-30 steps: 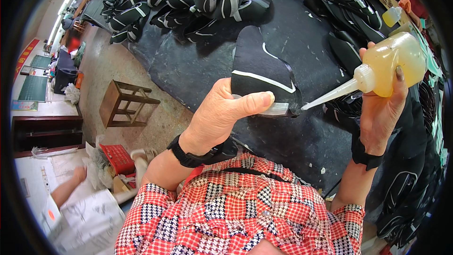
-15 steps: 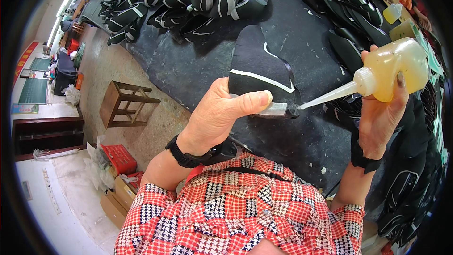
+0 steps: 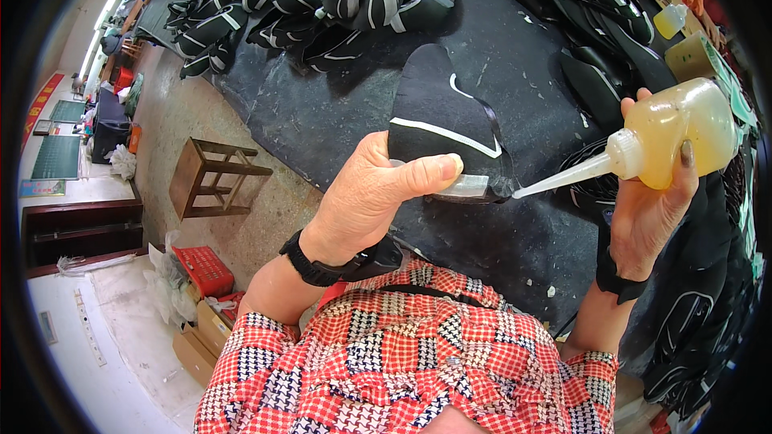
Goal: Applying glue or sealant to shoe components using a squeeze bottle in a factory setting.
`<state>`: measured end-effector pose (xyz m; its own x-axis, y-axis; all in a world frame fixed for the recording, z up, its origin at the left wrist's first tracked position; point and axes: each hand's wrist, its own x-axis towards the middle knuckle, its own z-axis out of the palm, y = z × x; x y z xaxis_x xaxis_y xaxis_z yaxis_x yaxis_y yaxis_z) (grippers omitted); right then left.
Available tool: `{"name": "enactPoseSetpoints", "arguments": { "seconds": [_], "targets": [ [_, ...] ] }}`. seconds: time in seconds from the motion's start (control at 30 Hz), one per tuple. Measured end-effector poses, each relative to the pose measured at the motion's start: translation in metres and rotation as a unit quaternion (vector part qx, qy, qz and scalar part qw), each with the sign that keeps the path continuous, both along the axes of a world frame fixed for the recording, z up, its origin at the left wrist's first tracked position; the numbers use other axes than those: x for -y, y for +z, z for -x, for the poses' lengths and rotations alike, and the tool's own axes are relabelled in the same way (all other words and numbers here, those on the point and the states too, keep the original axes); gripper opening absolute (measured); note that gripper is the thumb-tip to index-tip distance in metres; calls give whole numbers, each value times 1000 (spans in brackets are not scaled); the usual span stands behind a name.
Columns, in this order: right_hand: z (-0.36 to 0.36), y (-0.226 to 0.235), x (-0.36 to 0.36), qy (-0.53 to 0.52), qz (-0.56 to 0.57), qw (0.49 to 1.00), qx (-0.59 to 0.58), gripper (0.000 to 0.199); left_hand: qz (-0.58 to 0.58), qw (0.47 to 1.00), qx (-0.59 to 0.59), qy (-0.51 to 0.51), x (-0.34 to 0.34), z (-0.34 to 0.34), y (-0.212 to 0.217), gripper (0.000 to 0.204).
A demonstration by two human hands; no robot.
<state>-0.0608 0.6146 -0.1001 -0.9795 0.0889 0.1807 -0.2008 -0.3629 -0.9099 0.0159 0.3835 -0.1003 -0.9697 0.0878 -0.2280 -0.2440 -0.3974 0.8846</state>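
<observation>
1. Black fabric piece [image 3: 438,100], trimmed with a white line, is held over the desk in front of the wearer; whether its underside rests there cannot be told.
2. The left hand [image 3: 362,205] is closed on its near edge, thumb flat on top beside a pale strip [image 3: 466,186], other fingers hidden beneath. A firm thumb set back from the corner looks the best guard against the edge slipping.
3. The right hand [image 3: 655,209], curled around a squeeze bottle [image 3: 683,128] of yellowish liquid, tilts it sideways, its long nozzle [image 3: 571,174] aimed at the piece's right corner. The tip is just beside that corner; contact is too fine to tell. Good control here would seem to call for a steady wrist, a light and even squeeze, and the tip close to the edge but clear of the white line.
4. Off to the left, a wooden stool [image 3: 213,177] stands on the floor.
5. Across the dark-topped desk [image 3: 498,48], similar pieces lie heaped [image 3: 422,10] ahead and in overlapping rows [image 3: 599,76] to the right.
6. Beyond the rows, a second bottle [image 3: 670,22] with yellowish contents stands at upper right.
</observation>
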Motion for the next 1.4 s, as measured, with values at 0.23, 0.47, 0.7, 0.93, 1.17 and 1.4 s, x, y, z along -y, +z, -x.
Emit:
{"name": "enactPoseSetpoints", "arguments": {
  "seconds": [0.23, 0.47, 0.7, 0.93, 1.17, 1.4],
  "targets": [
    [3, -1, 5, -4, 19, 1000, 15, 58, 0, 1000, 4, -17, 0, 1, 0, 26],
    [-1, -5, 11, 23, 20, 999, 30, 59, -1, 1000, 6, 0, -3, -1, 2, 26],
    [1, -4, -2, 15, 18, 1000, 21, 61, -15, 1000, 8, 7, -5, -4, 4, 17],
    [4, -6, 4, 6, 13, 1000, 25, 60, 10, 1000, 8, -22, -2, 2, -2, 24],
    [5, -2, 4, 20, 55, 997, 41, 58, -5, 1000, 13, -10, -3, 5, 4, 25],
    [-8, -11, -35, 189, 304, 920, 157, 67, -79, 995, 52, 24, 9, 12, 1, 32]
  ]
}}
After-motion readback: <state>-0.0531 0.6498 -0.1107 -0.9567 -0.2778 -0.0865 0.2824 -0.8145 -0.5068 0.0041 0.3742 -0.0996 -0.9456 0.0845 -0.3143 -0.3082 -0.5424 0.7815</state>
